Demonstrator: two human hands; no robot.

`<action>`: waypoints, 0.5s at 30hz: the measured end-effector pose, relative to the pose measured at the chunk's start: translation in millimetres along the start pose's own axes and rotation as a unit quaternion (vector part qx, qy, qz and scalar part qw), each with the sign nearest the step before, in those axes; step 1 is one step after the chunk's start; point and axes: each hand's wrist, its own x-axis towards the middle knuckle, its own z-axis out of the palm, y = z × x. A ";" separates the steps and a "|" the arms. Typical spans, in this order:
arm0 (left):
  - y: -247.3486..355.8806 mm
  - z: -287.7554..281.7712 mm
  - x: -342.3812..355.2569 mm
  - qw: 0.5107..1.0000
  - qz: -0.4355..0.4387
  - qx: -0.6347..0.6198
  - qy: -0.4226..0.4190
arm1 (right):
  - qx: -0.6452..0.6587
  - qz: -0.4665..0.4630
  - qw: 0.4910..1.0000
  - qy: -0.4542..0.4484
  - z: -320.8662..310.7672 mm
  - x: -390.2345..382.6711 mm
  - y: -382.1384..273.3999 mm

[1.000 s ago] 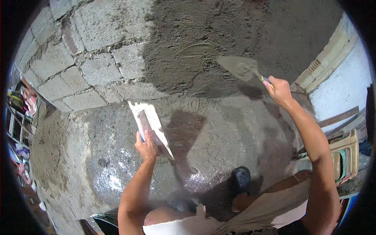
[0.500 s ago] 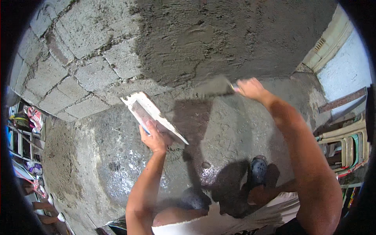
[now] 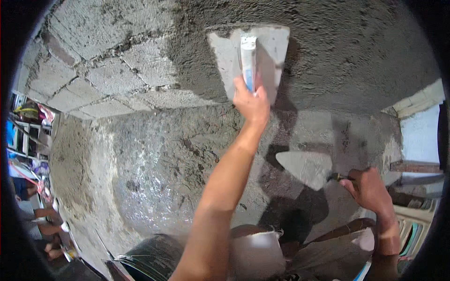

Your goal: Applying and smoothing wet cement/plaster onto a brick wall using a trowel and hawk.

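My left hand (image 3: 252, 100) is closed round the handle of a wide, pale plastering float (image 3: 274, 51). The float lies against the wet grey mortar (image 3: 347, 51) on the wall, its handle toward me. Lower and to the right, my right hand (image 3: 368, 189) grips the dark handle of a pointed trowel (image 3: 307, 167). The trowel's flat blade points left above the floor, and a thin grey film covers it. Left of the mortar, bare concrete blocks (image 3: 110, 77) show, with rough joints between them.
Wet, shiny concrete floor (image 3: 145, 182) stretches below the wall. A dark bucket (image 3: 154, 257) stands by my left side. Stacked chairs (image 3: 415, 225) and a white panel (image 3: 419, 136) are at the right. Cluttered shelves (image 3: 30, 136) and another person's arms (image 3: 44, 229) show at the left.
My left hand has raised the float up and right onto the mortared wall. My right hand has brought the trowel down and right, away from the wall's base. The view has shifted slightly.
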 end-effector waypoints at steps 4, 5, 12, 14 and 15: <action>-29.7 8.6 11.5 0.997 0.060 0.025 0.043 | 0.044 -0.048 0.997 -0.033 32.9 19.9 23.8; -37.1 0.3 18.1 0.997 0.069 -0.001 0.032 | 0.049 -0.063 0.995 -0.054 37.6 22.9 26.0; -101.5 -59.3 75.0 0.996 0.048 -0.048 0.066 | 0.106 -0.077 0.988 -0.079 29.5 39.7 29.9; -100.6 -61.0 78.2 0.997 0.051 0.000 0.059 | 0.137 -0.049 0.984 -0.103 20.0 45.2 23.9; -98.1 -61.8 79.6 0.997 0.048 -0.002 0.056 | 0.136 -0.045 0.984 -0.104 19.6 45.5 22.6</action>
